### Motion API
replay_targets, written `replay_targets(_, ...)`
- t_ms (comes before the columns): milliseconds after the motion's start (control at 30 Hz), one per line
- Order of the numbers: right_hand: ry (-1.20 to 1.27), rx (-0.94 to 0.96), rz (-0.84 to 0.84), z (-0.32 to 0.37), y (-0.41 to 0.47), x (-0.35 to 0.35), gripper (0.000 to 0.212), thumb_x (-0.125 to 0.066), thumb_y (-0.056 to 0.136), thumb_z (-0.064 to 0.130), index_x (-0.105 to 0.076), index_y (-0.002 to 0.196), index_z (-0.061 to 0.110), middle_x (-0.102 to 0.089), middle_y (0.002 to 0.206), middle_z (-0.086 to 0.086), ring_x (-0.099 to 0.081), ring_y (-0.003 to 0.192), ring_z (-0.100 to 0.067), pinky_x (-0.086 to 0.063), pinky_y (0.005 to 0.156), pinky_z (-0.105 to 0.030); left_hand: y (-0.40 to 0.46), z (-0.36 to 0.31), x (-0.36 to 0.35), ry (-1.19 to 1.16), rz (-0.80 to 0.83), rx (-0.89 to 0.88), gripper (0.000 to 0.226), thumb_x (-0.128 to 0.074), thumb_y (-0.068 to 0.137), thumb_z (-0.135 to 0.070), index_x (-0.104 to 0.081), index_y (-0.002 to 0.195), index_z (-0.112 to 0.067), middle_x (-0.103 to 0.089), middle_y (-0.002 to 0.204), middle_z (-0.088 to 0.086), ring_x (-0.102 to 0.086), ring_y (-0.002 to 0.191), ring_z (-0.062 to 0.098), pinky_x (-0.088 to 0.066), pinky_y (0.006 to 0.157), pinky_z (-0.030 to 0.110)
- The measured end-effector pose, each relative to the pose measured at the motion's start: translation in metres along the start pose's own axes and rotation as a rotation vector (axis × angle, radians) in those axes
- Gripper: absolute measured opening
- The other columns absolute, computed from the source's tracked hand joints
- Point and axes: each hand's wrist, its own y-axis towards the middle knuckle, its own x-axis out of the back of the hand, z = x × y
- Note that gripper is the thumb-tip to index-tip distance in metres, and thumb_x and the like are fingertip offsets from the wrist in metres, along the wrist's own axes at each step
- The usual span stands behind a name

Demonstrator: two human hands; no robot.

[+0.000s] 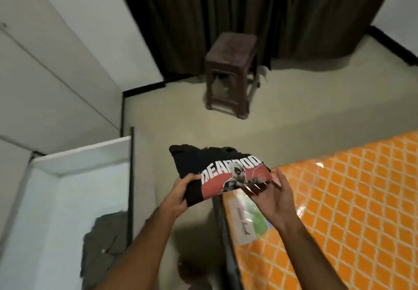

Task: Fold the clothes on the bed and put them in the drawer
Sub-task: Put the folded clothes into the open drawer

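Gripping the folded black shirt (217,172) by its near-left edge, the left hand (178,195) holds it in the air above the floor — between bed (352,199) and open drawer (67,199); the right hand (274,199), fingers straight, supports its right end.

Dim indoor light, glare on the orange mattress (352,199), soft motion blur throughout, wide-angle bending toward the edges.

One head-worn camera looks forward and down — close over the hands, floor beyond.
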Motion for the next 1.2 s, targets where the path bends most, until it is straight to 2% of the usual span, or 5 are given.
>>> replay_targets(133, -0.16, -0.24, 0.18, -0.03, 0.014, -0.068, 0.077, -0.05, 0.095, 0.063, -0.052, 0.142, 0.002, -0.06, 0.137, -0.023, -0.064, 0.118, -0.037, -0.056, 0.094, -0.052, -0.032, -0.044, 0.089, 0.01, -0.009, -0.006, 0.061, -0.079, 0.068, -0.013, -0.062, 0.124, 0.004, -0.071, 0.109, 0.025, -0.071, 0.087, 0.032, -0.061, 0.076, 0.04)
replay_targets(233, -0.557, -0.411, 0.243, -0.085, 0.027, -0.148, 0.069, -0.063, 0.092, 0.054, -0.057, 0.136, 0.001, -0.058, 0.136, -0.029, -0.058, 0.125, -0.043, -0.048, 0.104, -0.058, -0.059, -0.067, 0.169, 0.002, -0.063, -0.058, 0.056, -0.078, 0.066, -0.016, -0.063, 0.117, 0.001, -0.073, 0.102, 0.023, -0.071, 0.085, 0.03, -0.059, 0.069, 0.036)
replay_targets(567, -1.387, -0.317, 0.495, -0.265, 0.077, -0.333, 0.042, -0.074, 0.086, 0.004, -0.057, 0.124, 0.0, -0.073, 0.109, -0.023, -0.075, 0.089, -0.034, -0.061, 0.069, -0.038, -0.071, -0.05, 0.359, -0.328, -0.406, -0.073, 0.03, -0.069, 0.082, -0.019, -0.07, 0.108, -0.002, -0.075, 0.099, 0.02, -0.069, 0.095, 0.036, -0.055, 0.08, 0.039)
replay_targets(867, -1.882, -0.227, 0.668, -0.397, 0.175, -0.437, 0.034, -0.073, 0.088, 0.004, -0.057, 0.118, 0.008, -0.072, 0.11, -0.019, -0.075, 0.086, -0.031, -0.062, 0.07, -0.041, -0.01, -0.028, 0.402, -0.711, -0.696, -0.118, 0.015, -0.068, 0.092, -0.006, -0.064, 0.107, -0.008, -0.072, 0.095, 0.009, -0.068, 0.083, 0.025, -0.054, 0.066, 0.032)
replay_targets(1200, -2.398, -0.063, 0.871, -0.4, 0.305, -0.432, 0.045, -0.072, 0.086, -0.001, -0.051, 0.123, 0.012, -0.063, 0.104, -0.005, -0.065, 0.082, -0.016, -0.059, 0.062, -0.023, 0.155, 0.035, 0.388, -0.492, -0.827, 0.126, 0.055, -0.08, 0.078, -0.017, -0.054, 0.126, -0.015, -0.064, 0.125, 0.008, -0.063, 0.109, 0.027, -0.053, 0.098, 0.05)
